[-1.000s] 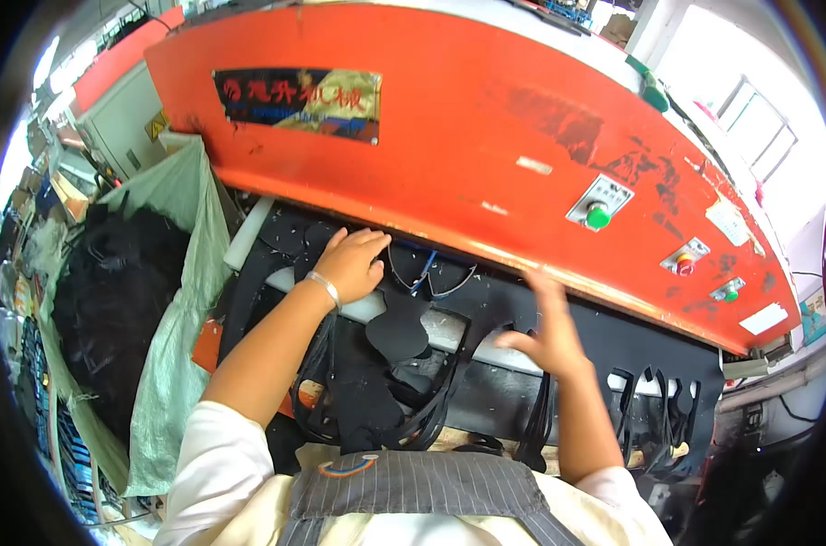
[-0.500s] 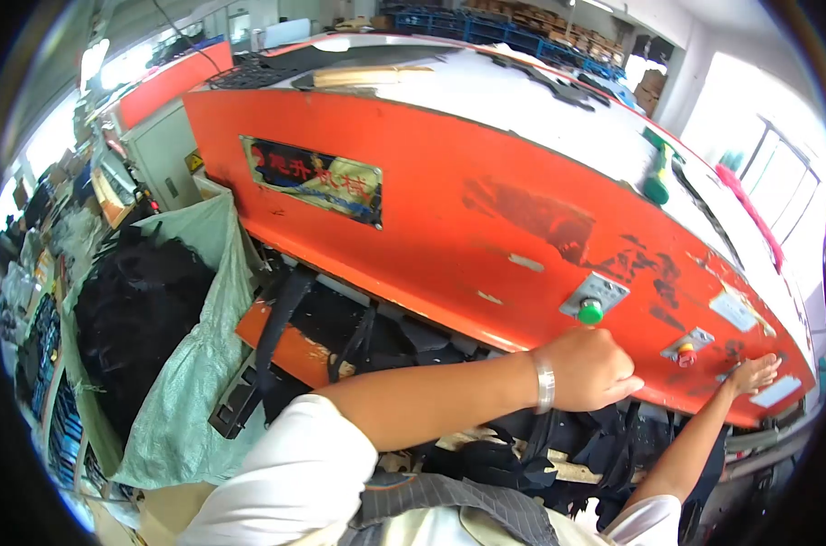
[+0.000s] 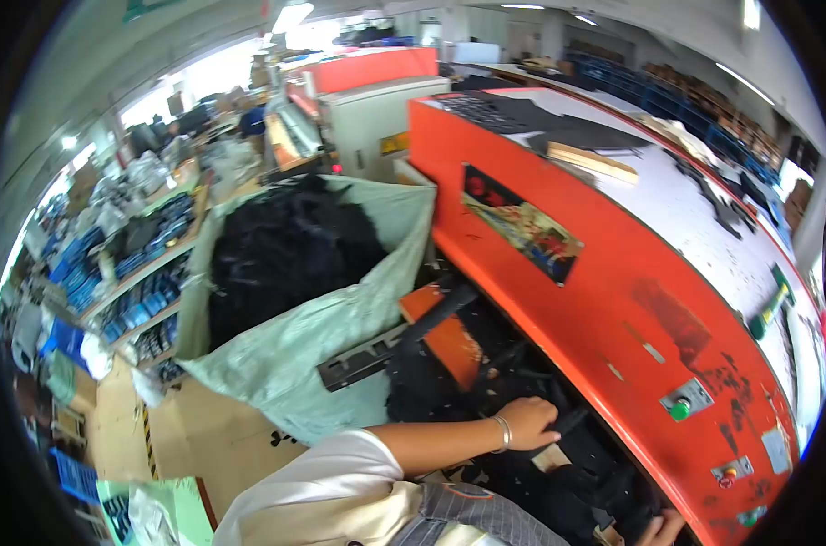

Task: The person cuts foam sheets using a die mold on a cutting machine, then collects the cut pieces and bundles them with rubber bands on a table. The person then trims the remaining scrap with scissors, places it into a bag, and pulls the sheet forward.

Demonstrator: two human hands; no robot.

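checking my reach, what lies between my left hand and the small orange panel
Black material lies between your left hand and the orange panel, in the head view.

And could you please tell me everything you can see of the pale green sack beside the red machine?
The pale green sack looks like creased woven plastic. It stands open-topped to the left of the red machine, its mouth spread wide, with a heap of loose black pieces inside. Its front wall hangs in folds. A dark slotted bar overlaps its front in this view; whether they touch is unclear.
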